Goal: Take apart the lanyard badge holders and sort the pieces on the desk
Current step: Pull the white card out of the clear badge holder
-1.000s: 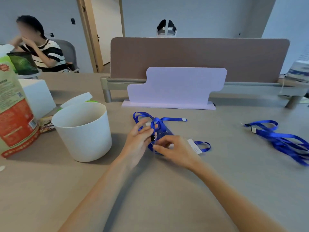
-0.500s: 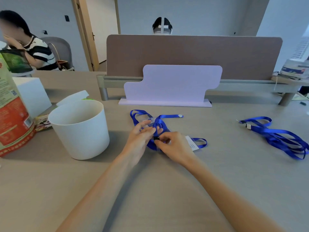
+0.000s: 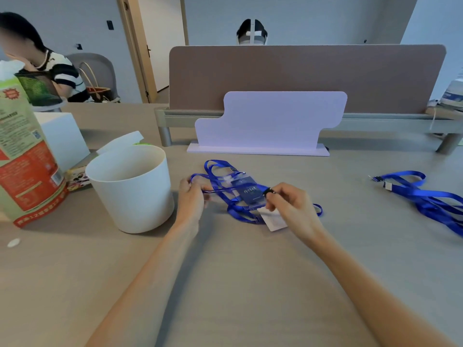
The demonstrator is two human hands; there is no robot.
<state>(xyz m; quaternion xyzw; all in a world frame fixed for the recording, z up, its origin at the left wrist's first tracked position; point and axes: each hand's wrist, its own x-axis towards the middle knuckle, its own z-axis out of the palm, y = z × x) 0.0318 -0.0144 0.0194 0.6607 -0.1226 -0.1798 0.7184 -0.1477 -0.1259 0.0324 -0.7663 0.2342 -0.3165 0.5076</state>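
Observation:
A tangle of blue lanyard straps (image 3: 220, 181) lies in the middle of the desk with a dark blue badge card (image 3: 248, 191) on it. My left hand (image 3: 191, 196) grips a strap at the tangle's left end. My right hand (image 3: 288, 204) pinches a small black clip (image 3: 268, 191) at the right end of that strap, which runs taut between the hands. A white card (image 3: 273, 220) lies under my right hand. Separate blue lanyards (image 3: 421, 194) lie at the right of the desk.
A white bucket (image 3: 130, 186) stands left of my hands, with a red and green package (image 3: 22, 156) and a white box (image 3: 62, 139) beyond it. A white stand (image 3: 270, 121) and a brown divider (image 3: 300, 76) close the back. A person sits at the far left.
My hands have moved apart: the left to the left with the strap, the right to the right with the black clip. The badge card now shows between them.

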